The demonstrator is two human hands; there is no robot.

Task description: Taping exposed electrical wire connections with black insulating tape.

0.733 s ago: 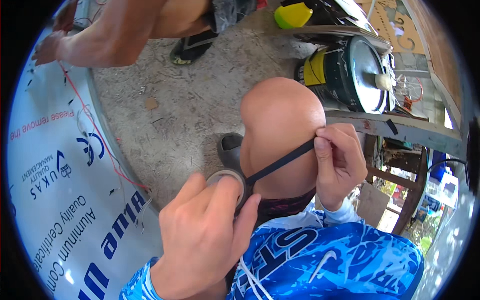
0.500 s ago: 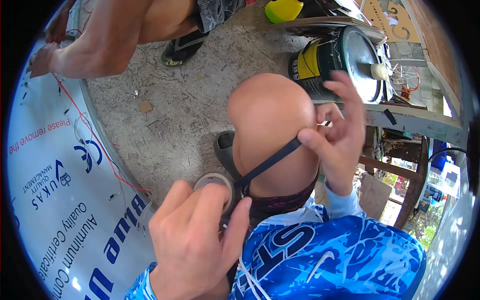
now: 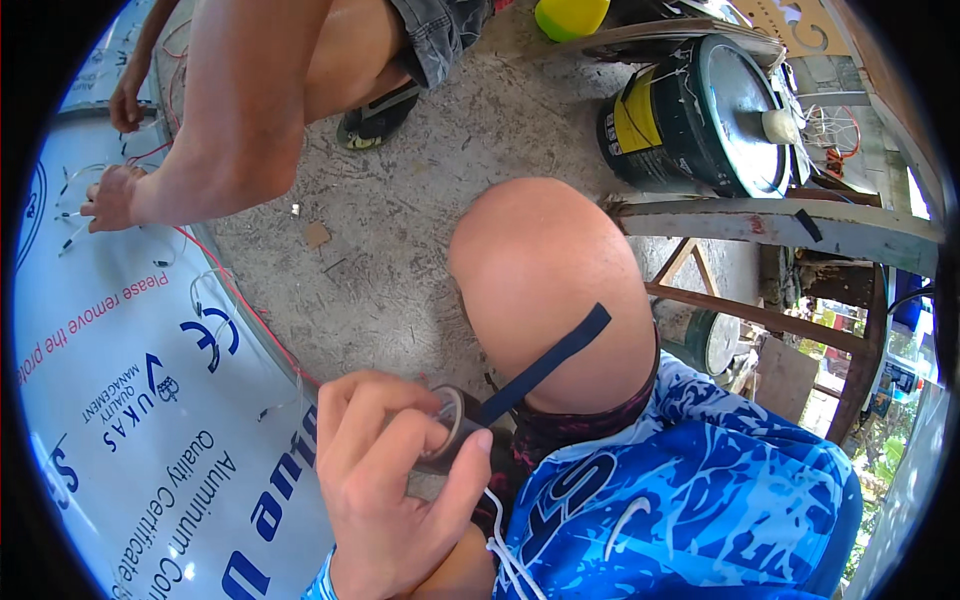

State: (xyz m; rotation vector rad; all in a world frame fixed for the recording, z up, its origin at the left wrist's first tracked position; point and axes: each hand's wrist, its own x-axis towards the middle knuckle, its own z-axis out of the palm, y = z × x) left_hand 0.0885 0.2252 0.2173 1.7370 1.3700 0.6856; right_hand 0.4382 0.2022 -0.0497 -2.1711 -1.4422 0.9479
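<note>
My left hand (image 3: 385,480) is closed on a roll of black tape (image 3: 452,408), its fingers through the core and the thumb at the outer side. From the roll runs a pulled-out strip of black tape (image 3: 550,360), slanting up to the right across my bare bent leg (image 3: 545,260). Its free end has nothing gripping it; whether it sticks to the skin I cannot tell. My right hand is out of sight; only the blue sleeve (image 3: 700,395) shows on that side.
At the left lies a white printed panel (image 3: 120,455), with a red wire (image 3: 262,330) along its edge. Another person's hand (image 3: 112,200) handles thin wires there. A dark green bucket (image 3: 655,150) lies at the upper right, near a pale wooden rail (image 3: 730,225).
My right hand has let go of the tape's end and left the view. My left hand still holds the roll, a little lower. The other person's hand has come down over the panel.
</note>
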